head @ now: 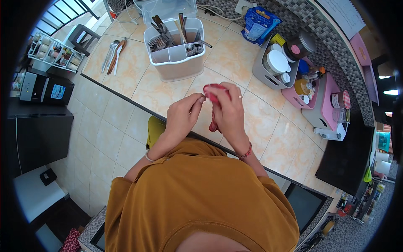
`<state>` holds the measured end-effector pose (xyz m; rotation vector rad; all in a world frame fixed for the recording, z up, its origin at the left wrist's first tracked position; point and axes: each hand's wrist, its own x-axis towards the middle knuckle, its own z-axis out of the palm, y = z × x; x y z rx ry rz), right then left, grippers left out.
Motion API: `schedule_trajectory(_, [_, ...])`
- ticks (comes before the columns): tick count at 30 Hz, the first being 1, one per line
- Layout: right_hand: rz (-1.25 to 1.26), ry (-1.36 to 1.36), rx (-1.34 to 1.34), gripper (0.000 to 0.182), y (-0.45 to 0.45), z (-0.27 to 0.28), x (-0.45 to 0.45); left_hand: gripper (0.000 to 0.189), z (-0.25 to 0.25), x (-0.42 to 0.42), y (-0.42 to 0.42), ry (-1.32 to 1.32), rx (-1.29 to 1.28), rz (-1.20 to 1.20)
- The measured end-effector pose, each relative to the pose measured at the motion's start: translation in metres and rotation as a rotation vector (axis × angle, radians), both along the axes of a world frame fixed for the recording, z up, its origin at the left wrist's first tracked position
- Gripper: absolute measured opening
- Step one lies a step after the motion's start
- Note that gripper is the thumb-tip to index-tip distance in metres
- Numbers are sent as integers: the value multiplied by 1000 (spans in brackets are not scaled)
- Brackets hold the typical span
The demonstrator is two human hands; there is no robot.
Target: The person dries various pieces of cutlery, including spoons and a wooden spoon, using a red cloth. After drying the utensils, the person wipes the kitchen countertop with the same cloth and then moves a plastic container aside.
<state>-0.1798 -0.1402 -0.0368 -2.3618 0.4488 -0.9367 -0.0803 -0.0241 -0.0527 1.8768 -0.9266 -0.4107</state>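
My right hand (pixel 231 110) is closed around a crumpled red cloth (pixel 214 125), part of which hangs below the fingers. My left hand (pixel 182 115) has its thumb and forefinger pinched together at the cloth's left edge. Something small and dark may sit between those fingertips, but it is too hidden to name. Both hands are above the tiled counter (pixel 264 126), close to its front edge. Beyond them stands a white plastic cutlery caddy (pixel 181 71) with its clear lid tipped back. Forks, other cutlery and straws or chopsticks stand in its compartments.
Several spoons (pixel 111 58), metal, wooden and white, lie on the counter left of the caddy. To the right are a grey bin (pixel 267 74) of jars, a pink bin (pixel 291 97) of bottles and a blue pouch (pixel 259 25). A dark counter edge (pixel 116 94) runs before me.
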Motion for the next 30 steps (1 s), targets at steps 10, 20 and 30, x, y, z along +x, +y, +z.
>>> schedule_trajectory(10, [22,39,-32,31,21,-16,22,58,-4,4,-14,1293,-517,-26])
schedule_trajectory(20, [27,6,-95,32,21,-27,24,72,-2,14,-16,1411,-582,-130])
schedule_trajectory(30, [126,4,161,31,28,-31,14,34,-9,25,-14,1277,-657,-41])
